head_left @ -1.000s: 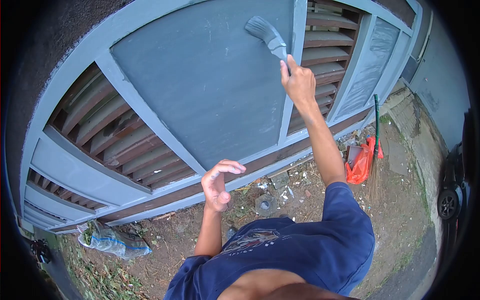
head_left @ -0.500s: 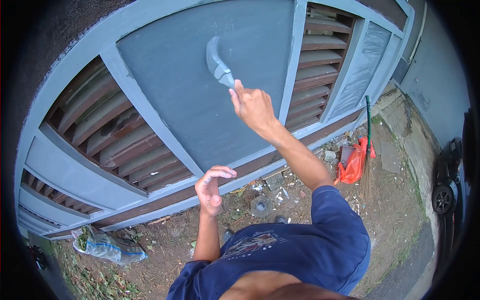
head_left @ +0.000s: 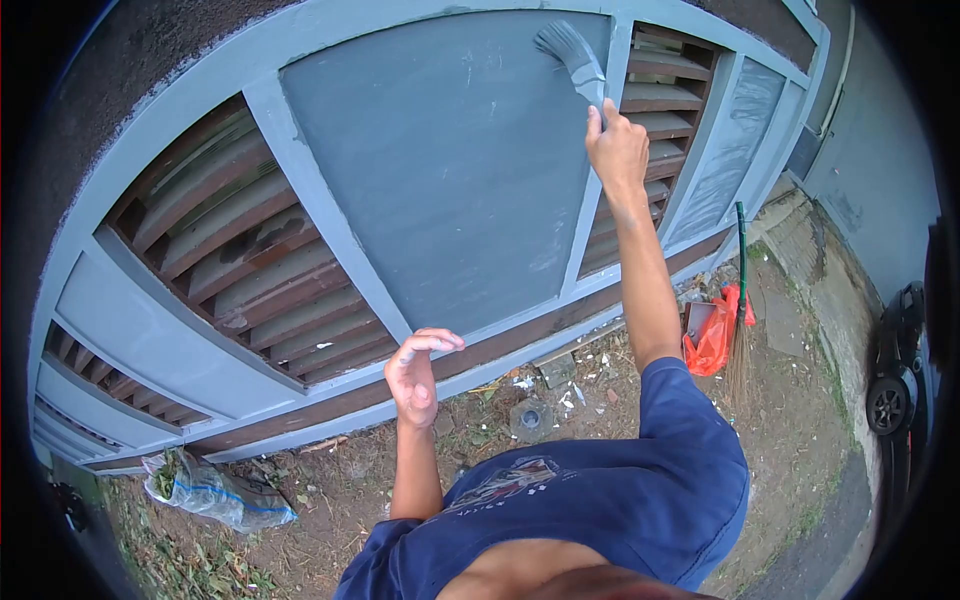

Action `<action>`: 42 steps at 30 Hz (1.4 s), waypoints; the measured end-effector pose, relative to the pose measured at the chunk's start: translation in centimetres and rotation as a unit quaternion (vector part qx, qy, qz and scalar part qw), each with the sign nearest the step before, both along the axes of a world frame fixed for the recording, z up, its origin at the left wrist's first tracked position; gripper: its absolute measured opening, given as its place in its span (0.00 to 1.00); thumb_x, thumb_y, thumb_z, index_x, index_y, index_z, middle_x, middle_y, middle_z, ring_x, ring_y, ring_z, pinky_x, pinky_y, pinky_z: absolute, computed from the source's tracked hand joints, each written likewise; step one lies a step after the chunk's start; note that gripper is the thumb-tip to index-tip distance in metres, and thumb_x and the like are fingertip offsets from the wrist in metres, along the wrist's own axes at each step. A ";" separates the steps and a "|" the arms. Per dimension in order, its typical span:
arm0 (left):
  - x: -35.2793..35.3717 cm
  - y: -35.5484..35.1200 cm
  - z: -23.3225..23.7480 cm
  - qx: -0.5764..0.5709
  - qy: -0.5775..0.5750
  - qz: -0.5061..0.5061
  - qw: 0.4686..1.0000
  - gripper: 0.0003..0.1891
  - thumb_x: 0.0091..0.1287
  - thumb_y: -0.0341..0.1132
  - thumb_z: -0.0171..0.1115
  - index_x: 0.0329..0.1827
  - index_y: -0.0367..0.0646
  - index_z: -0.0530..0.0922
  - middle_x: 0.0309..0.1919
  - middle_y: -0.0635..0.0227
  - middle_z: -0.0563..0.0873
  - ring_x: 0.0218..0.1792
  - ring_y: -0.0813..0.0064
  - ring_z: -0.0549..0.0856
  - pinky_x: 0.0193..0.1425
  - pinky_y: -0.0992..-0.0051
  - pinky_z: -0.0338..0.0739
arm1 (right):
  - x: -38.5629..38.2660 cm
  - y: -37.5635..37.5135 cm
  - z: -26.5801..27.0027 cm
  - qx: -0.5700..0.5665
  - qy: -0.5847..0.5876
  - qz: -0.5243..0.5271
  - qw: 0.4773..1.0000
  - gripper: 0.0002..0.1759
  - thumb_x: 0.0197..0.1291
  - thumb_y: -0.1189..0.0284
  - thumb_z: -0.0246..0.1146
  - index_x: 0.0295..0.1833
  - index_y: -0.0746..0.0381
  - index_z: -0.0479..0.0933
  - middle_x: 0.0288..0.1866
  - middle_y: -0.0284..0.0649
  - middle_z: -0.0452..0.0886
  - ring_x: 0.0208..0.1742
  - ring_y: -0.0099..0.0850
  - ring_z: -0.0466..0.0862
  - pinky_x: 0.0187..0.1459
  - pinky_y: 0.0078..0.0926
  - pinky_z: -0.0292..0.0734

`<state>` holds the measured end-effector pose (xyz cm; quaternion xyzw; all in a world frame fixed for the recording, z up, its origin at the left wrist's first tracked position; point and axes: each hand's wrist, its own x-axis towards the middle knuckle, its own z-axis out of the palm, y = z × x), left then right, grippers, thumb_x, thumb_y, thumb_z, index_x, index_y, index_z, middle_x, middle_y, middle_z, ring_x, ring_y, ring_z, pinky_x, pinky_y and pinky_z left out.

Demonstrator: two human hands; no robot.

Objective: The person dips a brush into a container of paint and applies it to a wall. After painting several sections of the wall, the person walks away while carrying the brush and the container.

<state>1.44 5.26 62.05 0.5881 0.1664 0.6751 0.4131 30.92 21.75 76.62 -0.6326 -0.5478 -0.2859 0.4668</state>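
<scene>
My right hand (head_left: pixel 618 150) is closed round the handle of a wide brush (head_left: pixel 576 60). The brush's bristles lie against the upper right part of a dark grey panel (head_left: pixel 450 170), close to its light grey-blue frame (head_left: pixel 612 60). My left hand (head_left: pixel 415 378) is held up below the panel's lower left corner, fingers curved and apart from the thumb, with nothing in it. Pale smudges show on its fingers.
Brown louvred slats (head_left: pixel 250 250) flank the panel on both sides. A red plastic bag (head_left: pixel 712 338) and an upright broom (head_left: pixel 741 300) stand at the right. A clear sack (head_left: pixel 222 495) lies lower left; a black car (head_left: pixel 893 390) is far right.
My right hand has moved the brush up and to the right across the panel. My left hand keeps nearly the same place and shape.
</scene>
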 end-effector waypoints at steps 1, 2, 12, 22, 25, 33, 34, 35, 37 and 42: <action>0.1 0.1 0.1 0.004 -0.001 0.003 1.000 0.37 0.56 0.69 0.61 0.40 0.35 0.79 0.39 0.55 0.82 0.41 0.63 0.82 0.47 0.62 0.76 | 0.0 -0.1 0.0 -0.018 -0.003 -0.011 1.000 0.13 0.67 0.66 0.56 0.41 0.67 0.76 0.22 0.51 0.81 0.28 0.52 0.84 0.30 0.47 0.79; 0.3 0.1 0.3 0.003 0.000 -0.005 1.000 0.37 0.56 0.68 0.62 0.40 0.35 0.79 0.39 0.55 0.83 0.41 0.63 0.82 0.47 0.62 0.76 | -1.0 -0.4 0.0 -0.014 -0.002 -0.010 1.000 0.13 0.67 0.66 0.56 0.41 0.67 0.76 0.22 0.51 0.81 0.28 0.52 0.84 0.30 0.47 0.79; 0.4 -2.2 -0.1 0.018 0.007 -0.008 1.000 0.35 0.55 0.64 0.65 0.40 0.32 0.79 0.38 0.52 0.84 0.43 0.61 0.83 0.51 0.62 0.76 | -23.6 -2.9 -0.7 -0.067 -0.058 0.310 0.947 0.22 0.67 0.71 0.54 0.58 0.80 0.71 0.23 0.51 0.80 0.23 0.49 0.82 0.25 0.45 0.78; 1.0 -1.1 0.1 -0.011 0.005 -0.028 1.000 0.39 0.53 0.70 0.63 0.40 0.34 0.79 0.39 0.54 0.83 0.42 0.62 0.82 0.50 0.62 0.76 | -16.8 -2.5 1.7 -0.061 -0.019 0.291 0.955 0.13 0.64 0.68 0.59 0.43 0.69 0.77 0.16 0.51 0.77 0.22 0.50 0.81 0.26 0.44 0.77; 1.9 -1.0 0.1 -0.003 0.018 -0.056 0.998 0.38 0.54 0.69 0.63 0.40 0.34 0.79 0.38 0.54 0.83 0.42 0.62 0.82 0.50 0.62 0.76 | -11.1 -2.8 3.2 -0.088 0.033 0.232 0.968 0.13 0.63 0.67 0.59 0.44 0.66 0.80 0.22 0.51 0.81 0.27 0.53 0.83 0.31 0.47 0.79; 2.0 -0.7 -0.5 0.006 0.004 -0.074 0.997 0.37 0.54 0.66 0.65 0.40 0.32 0.79 0.38 0.53 0.84 0.42 0.62 0.83 0.50 0.62 0.77 | 1.0 -0.2 3.1 -0.043 0.140 0.023 0.989 0.15 0.61 0.66 0.60 0.45 0.66 0.81 0.33 0.58 0.83 0.40 0.56 0.84 0.43 0.48 0.80; 1.7 -0.8 -0.5 0.009 0.004 -0.061 0.998 0.37 0.54 0.67 0.65 0.40 0.33 0.79 0.38 0.53 0.84 0.42 0.61 0.83 0.49 0.62 0.77 | 1.5 -0.1 3.1 -0.037 0.152 0.000 0.988 0.14 0.61 0.66 0.60 0.43 0.67 0.81 0.34 0.58 0.83 0.41 0.56 0.84 0.43 0.48 0.80; 1.4 -0.9 -0.6 0.010 0.003 -0.047 0.999 0.37 0.54 0.67 0.65 0.39 0.33 0.79 0.38 0.53 0.84 0.42 0.61 0.83 0.49 0.62 0.77 | 1.2 -0.2 3.1 -0.037 0.152 -0.002 0.988 0.14 0.61 0.66 0.60 0.43 0.67 0.81 0.34 0.58 0.83 0.41 0.56 0.84 0.43 0.48 0.80; 0.9 -1.1 -0.8 0.027 0.021 -0.036 0.999 0.37 0.57 0.68 0.60 0.40 0.34 0.78 0.38 0.54 0.82 0.41 0.62 0.81 0.47 0.63 0.76 | -0.2 0.0 3.3 -0.047 0.157 -0.016 0.986 0.14 0.62 0.67 0.59 0.39 0.69 0.81 0.32 0.59 0.83 0.41 0.56 0.84 0.43 0.49 0.80; 0.4 -1.3 -1.2 0.011 -0.017 -0.018 1.000 0.37 0.56 0.68 0.61 0.40 0.33 0.77 0.37 0.53 0.82 0.41 0.62 0.82 0.47 0.62 0.77 | -9.5 -1.1 2.0 -0.053 0.093 0.108 0.988 0.14 0.65 0.71 0.56 0.43 0.75 0.74 0.23 0.55 0.80 0.29 0.52 0.84 0.32 0.47 0.81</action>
